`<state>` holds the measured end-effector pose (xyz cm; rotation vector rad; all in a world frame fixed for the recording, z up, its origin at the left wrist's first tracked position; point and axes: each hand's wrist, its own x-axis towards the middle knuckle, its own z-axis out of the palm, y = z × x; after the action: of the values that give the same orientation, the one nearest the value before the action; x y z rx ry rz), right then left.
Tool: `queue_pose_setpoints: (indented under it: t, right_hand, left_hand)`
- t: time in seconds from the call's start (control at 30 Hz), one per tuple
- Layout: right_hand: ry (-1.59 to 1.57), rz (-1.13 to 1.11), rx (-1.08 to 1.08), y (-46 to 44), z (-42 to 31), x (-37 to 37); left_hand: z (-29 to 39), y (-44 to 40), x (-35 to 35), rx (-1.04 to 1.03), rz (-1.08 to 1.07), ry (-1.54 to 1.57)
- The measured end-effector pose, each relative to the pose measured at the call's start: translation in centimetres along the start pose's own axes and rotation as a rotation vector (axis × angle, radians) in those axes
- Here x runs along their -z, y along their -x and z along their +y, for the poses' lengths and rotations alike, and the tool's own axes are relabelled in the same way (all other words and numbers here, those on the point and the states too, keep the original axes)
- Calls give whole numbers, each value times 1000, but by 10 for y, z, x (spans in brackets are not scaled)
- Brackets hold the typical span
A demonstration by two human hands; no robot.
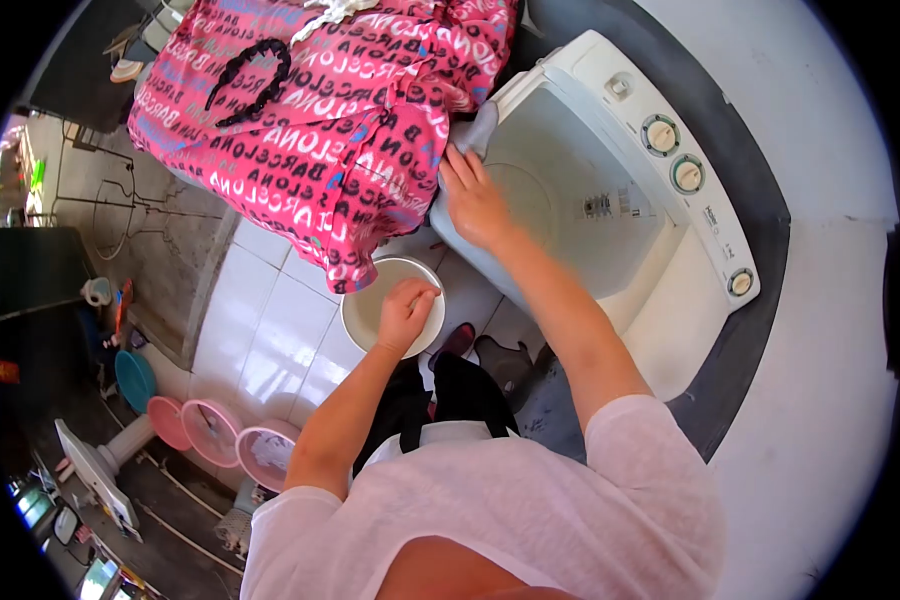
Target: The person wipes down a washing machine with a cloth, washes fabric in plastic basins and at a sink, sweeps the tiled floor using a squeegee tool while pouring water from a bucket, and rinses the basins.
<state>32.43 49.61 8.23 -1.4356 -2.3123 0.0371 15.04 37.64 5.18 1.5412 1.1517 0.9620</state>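
My right hand (473, 205) lies with outstretched fingers on the near left rim of a white washing machine (610, 110). Just beyond my fingertips, a grey piece of cloth (478, 130) hangs over the tub's corner. My left hand (407, 312) is closed, knuckles up, above a white bucket (350, 325) on the floor. What its fingers hold, if anything, is hidden. The machine's tub (530, 170) stands uncovered, with a pale round disc at its bottom.
A pink lettered cloth (300, 150) drapes a bulky object left of the machine; a black braided band (270, 85) lies on it. Pink basins (210, 432) and a teal basin (135, 380) stand at left on the tiled floor (260, 330). A dark stool-like object (505, 365) is near my feet.
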Motion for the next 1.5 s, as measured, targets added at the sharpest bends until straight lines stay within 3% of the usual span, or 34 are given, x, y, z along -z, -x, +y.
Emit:
queue_pose_setpoints:
  t: [0.13,0.27,0.53,0.63,0.7,0.73,0.8,0.83,0.9,1.0,1.13,1.27,1.43,1.5]
  right_hand:
    - [-356,-225,-295,59,-5,36]
    - [-307,-105,-334,98,-4,57]
    - [-271,-48,-333,36,-3,18]
    - [-346,4,-442,6,4,-5]
    - [-466,56,-682,-7,11,-14]
    - [-470,56,-678,-11,24,-27]
    - [-369,279,-678,-22,58,-54]
    - [-620,306,-693,-33,71,-42]
    - [-584,403,-735,-55,108,-40]
    - [-544,373,-852,-79,165,-29]
    - [-534,360,-905,-75,155,-26]
    - [-650,260,-898,-61,113,-11]
    - [-632,-62,-605,3,33,-21]
    - [-545,-40,-547,24,13,-11]
  left_hand:
    - [-2,23,20,77,-25,28]
    - [-11,40,38,195,7,141]
    - [-11,49,35,292,-67,113]
    - [-7,51,37,309,-42,128]
    - [-10,57,43,344,14,140]
    - [-10,60,46,344,18,137]
    - [-8,68,54,383,82,139]
    - [-7,72,57,382,86,133]
    - [-7,84,62,473,163,159]
    - [-17,110,65,526,238,136]
    - [-9,132,60,604,325,214]
    - [-8,135,56,618,285,177]
    - [-6,109,48,504,165,165]
    - [1,91,44,450,86,150]
